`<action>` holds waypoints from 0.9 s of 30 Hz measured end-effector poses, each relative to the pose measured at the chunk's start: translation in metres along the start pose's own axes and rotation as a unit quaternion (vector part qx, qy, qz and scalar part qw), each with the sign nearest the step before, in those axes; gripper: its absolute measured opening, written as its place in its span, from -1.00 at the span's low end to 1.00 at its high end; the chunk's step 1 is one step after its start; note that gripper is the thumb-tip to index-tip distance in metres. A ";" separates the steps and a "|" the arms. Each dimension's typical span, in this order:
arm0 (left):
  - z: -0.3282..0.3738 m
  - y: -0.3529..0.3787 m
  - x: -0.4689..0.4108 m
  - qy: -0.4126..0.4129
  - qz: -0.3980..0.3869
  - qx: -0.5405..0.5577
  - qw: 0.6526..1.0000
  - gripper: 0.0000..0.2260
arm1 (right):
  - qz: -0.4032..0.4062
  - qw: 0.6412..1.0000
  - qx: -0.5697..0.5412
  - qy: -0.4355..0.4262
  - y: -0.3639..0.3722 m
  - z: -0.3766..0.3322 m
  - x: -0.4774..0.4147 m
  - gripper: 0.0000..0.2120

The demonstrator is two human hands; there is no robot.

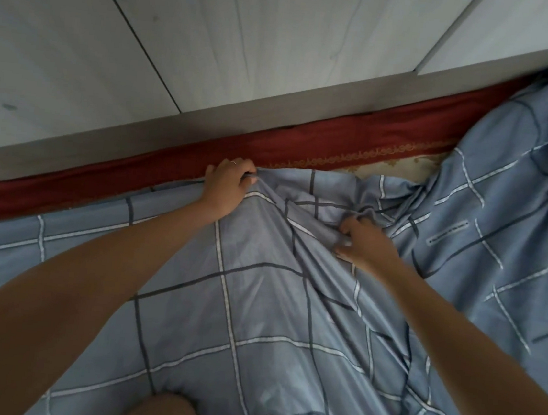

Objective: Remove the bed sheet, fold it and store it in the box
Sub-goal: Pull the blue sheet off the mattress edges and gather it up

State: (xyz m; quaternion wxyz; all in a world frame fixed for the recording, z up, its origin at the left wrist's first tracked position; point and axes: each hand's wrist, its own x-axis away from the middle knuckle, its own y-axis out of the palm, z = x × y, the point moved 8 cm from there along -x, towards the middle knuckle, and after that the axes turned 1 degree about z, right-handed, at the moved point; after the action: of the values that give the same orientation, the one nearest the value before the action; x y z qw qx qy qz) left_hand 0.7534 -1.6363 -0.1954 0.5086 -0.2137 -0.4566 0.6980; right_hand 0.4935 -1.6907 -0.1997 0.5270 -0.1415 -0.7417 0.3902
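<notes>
Left half of frame: checked blue-grey bed sheet [255, 306] lies flat and taut on the bed, far edge running along the red mattress border [99, 185]. That side doesn't look pulled off yet.

Left hand [226, 185], centre-left: fingers curled and clamped on the sheet's far edge right at the red border. Likely there because that's where the sheet tucks in; grabbing the hem lets it peel back toward the person.

Right hand [368, 246], centre-right: fingers closed on a bunched ridge of sheet, nearer the person than the left hand. Creases radiate from both grips, so the fabric between them is under tension. My read is that it's gathering slack while the left frees the edge.

Upper right: cream mattress top [415, 164] with gold trim is exposed, and the sheet beyond it is heaped in loose folds.

White wardrobe panels [148, 42] fill the top of the frame, tight against the bed, hence the reach across.

Stage: removal, partway. No folding yet. Box not in view.
</notes>
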 end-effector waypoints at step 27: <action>-0.005 0.013 -0.025 0.188 0.092 -0.116 0.971 -0.85 | 0.175 0.978 -0.086 0.067 -0.060 0.054 -0.081 -0.66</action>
State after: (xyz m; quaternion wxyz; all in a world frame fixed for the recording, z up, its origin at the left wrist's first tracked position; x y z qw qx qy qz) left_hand 0.7606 -1.6573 -0.2130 0.4904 -0.4399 -0.4090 0.6315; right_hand 0.4902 -1.8036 -0.2175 0.4850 -0.3398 -0.6992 0.4006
